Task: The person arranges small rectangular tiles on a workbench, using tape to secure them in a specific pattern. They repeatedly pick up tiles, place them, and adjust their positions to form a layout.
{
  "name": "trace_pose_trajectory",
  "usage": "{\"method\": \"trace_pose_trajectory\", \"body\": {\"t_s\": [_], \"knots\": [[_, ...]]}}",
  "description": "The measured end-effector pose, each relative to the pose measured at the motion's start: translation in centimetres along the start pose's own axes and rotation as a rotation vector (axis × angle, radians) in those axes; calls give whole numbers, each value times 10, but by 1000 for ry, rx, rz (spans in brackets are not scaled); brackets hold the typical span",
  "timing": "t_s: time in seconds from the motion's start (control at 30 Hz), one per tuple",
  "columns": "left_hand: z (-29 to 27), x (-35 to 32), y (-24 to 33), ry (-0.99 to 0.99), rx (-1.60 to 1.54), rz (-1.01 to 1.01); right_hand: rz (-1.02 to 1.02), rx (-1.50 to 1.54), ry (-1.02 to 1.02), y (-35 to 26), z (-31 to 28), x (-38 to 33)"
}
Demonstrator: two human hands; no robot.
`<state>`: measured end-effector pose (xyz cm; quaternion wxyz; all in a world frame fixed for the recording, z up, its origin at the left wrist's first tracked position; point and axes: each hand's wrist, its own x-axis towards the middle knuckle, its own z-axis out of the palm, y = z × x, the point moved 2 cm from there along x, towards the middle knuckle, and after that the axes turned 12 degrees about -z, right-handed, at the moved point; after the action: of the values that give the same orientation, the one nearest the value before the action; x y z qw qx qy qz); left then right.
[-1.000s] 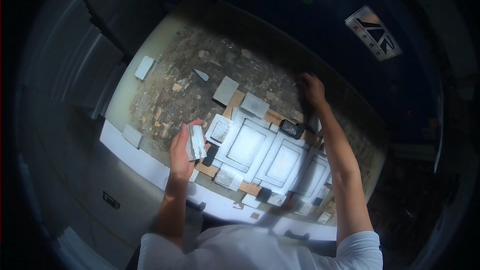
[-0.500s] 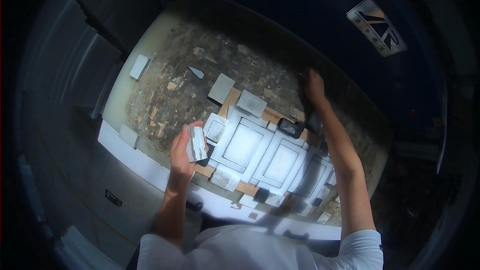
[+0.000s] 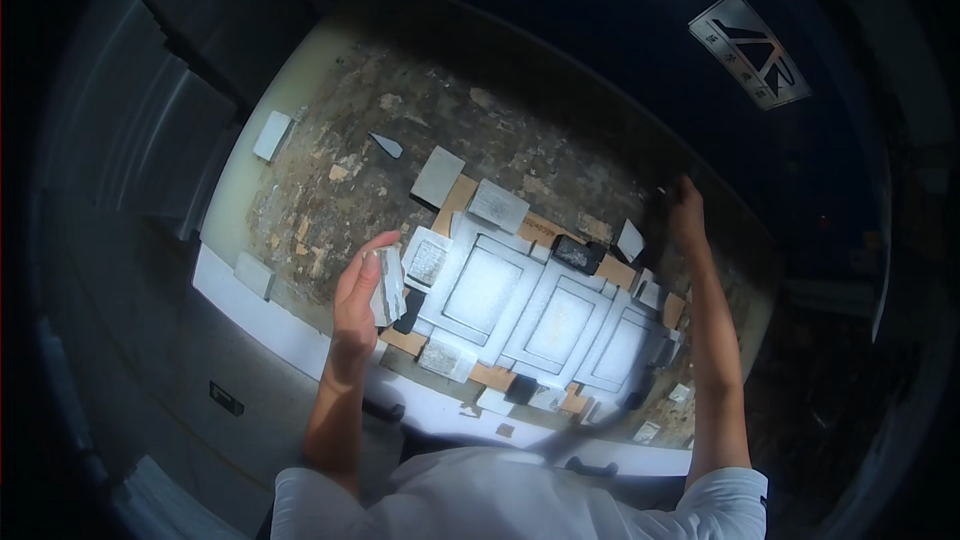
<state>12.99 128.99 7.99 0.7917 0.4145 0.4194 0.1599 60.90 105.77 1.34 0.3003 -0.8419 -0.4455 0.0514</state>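
Note:
My left hand [image 3: 356, 302] is closed round a grey-white block [image 3: 388, 286] with uneven streaks on its side, held tilted beside the left end of the white panelled piece [image 3: 487, 290]. That piece lies flat on the worn table, with three recessed rectangles showing. Over the dim far right of the table, my right hand [image 3: 687, 215] has its fingers curled. A tiny pale speck shows beside the fingertips; what they hold, if anything, is too dark to make out. A pale pointed piece [image 3: 630, 240] lies to the left of this hand.
Around the panelled piece sit light blocks [image 3: 498, 205], dark blocks [image 3: 577, 254] and tan strips [image 3: 403, 340]. A pale wedge [image 3: 386, 145] and another block [image 3: 272, 135] lie farther left on the stained tabletop [image 3: 310, 200]. A dark blue wall with a sign [image 3: 750, 50] stands behind.
My right hand has moved right and slightly nearer, uncovering the pale pointed piece and the panel's right end. In my left hand, the block has turned slightly.

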Motion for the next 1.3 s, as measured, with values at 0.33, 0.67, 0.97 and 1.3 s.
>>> {"method": "trace_pose_trajectory", "body": {"t_s": [0.33,0.67,0.97,1.3], "knots": [[148,108,11,-494,209,-27,435,810,304,-52,-116,-189],[232,266,-70,-216,918,545,504,970,689,-56,-170,-456],[323,135,-90,-760,1762,988,667,1045,1064,-66,-148,-588],[355,151,-71,-855,1356,430,789,1135,1288,-63,-149,-631]]}}
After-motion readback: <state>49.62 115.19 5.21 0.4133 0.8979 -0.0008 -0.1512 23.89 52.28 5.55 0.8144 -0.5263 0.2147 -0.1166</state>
